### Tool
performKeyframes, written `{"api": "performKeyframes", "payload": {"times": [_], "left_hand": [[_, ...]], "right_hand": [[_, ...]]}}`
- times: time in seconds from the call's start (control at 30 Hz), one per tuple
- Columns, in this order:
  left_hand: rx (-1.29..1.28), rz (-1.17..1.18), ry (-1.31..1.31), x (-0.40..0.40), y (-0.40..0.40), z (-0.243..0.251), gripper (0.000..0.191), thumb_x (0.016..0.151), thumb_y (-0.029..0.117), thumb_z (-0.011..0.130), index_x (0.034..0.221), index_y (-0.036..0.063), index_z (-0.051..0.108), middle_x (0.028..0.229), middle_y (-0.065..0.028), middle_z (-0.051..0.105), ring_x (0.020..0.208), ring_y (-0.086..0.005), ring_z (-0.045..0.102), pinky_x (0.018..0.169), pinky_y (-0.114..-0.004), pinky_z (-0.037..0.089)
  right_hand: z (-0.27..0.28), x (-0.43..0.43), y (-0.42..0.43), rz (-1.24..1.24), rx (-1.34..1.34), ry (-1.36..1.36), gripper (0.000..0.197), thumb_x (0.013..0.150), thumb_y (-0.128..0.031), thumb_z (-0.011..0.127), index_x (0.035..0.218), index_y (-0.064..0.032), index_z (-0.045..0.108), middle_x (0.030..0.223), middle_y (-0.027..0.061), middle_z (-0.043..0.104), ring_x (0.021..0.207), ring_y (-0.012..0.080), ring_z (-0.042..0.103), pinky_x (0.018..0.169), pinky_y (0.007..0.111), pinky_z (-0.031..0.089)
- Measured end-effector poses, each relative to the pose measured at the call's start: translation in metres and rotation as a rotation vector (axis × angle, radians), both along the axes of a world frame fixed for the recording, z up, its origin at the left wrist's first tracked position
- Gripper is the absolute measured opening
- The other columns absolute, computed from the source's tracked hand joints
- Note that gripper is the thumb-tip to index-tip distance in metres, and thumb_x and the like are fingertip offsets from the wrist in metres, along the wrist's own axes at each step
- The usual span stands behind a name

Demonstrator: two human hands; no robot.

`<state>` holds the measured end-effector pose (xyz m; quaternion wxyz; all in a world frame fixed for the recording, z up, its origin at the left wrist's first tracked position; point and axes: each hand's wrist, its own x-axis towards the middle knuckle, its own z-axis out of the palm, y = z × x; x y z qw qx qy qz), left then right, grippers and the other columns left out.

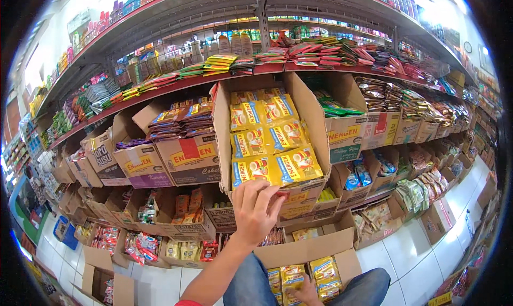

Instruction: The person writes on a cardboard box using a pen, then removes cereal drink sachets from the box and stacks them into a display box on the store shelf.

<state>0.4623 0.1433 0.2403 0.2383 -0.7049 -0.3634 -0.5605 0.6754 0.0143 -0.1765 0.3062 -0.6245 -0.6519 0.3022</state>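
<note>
My left hand (256, 211) is at the front edge of an upper cardboard carton (310, 117), its fingers bent and apart, with nothing seen held. Rows of yellow Energen sachets (250, 143) lie in that carton, which juts out from the shelf. Between my knees is a lower open carton (308, 246) with more yellow sachets. There my right hand (306, 293) has its thumb and fingers on the middle strip of sachets (293, 274); its lower part is cut off by the picture's edge.
Energen cartons (186, 161) with brown sachets flank the upper carton on the left, and a green-sachet carton (345, 133) on the right. Above runs a red-edged shelf (276, 68) of piled packets. A small open carton (108, 280) and a blue basket (66, 232) stand on the tiled floor.
</note>
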Motion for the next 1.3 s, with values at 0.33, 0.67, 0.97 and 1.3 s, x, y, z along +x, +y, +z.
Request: {"api": "performKeyframes", "payload": {"times": [0.33, 0.67, 0.97, 1.3], "left_hand": [[0.117, 0.063, -0.053, -0.008, -0.016, -0.016, 0.040, 0.068, 0.009, 0.086, 0.101, 0.0100, 0.063, 0.109, -0.0100, 0.061, 0.106, -0.0330, 0.056, 0.093, -0.046, 0.045], [-0.127, -0.090, -0.175, 0.009, -0.056, -0.118, 0.029, 0.076, 0.011, 0.078, 0.099, 0.0049, 0.061, 0.105, -0.0139, 0.061, 0.099, -0.0332, 0.057, 0.092, -0.044, 0.045], [-0.893, -0.243, -0.676, 0.029, -0.078, -0.265, 0.028, 0.083, 0.007, 0.075, 0.105, -0.0005, 0.061, 0.098, -0.0112, 0.065, 0.092, -0.0218, 0.062, 0.085, -0.034, 0.049], [-1.705, -0.451, -1.004, 0.039, -0.098, -0.315, 0.028, 0.099, 0.031, 0.061, 0.100, 0.0037, 0.064, 0.083, -0.0043, 0.063, 0.067, -0.0114, 0.058, 0.053, -0.028, 0.044]], "right_hand": [[-0.018, 0.014, 0.001, -0.081, 0.029, 0.162, 0.101, 0.063, -0.030, 0.093, 0.142, 0.0002, 0.038, 0.117, 0.0258, 0.061, 0.102, 0.0327, 0.065, 0.088, 0.045, 0.055], [0.078, 0.021, -0.005, -0.262, -0.563, 0.362, 0.074, 0.063, -0.032, 0.092, 0.119, 0.0083, 0.064, 0.097, 0.0194, 0.074, 0.088, 0.0273, 0.071, 0.080, 0.040, 0.056], [0.119, 0.025, -0.003, -0.109, -0.673, 0.786, 0.075, 0.077, -0.011, 0.084, 0.140, 0.0060, 0.046, 0.120, 0.0163, 0.065, 0.108, 0.0238, 0.064, 0.092, 0.033, 0.052], [0.141, 0.075, 0.005, -0.185, -0.110, 1.482, 0.078, 0.077, 0.002, 0.075, 0.147, -0.0048, 0.039, 0.130, 0.0098, 0.061, 0.118, 0.0243, 0.062, 0.103, 0.040, 0.050]]}}
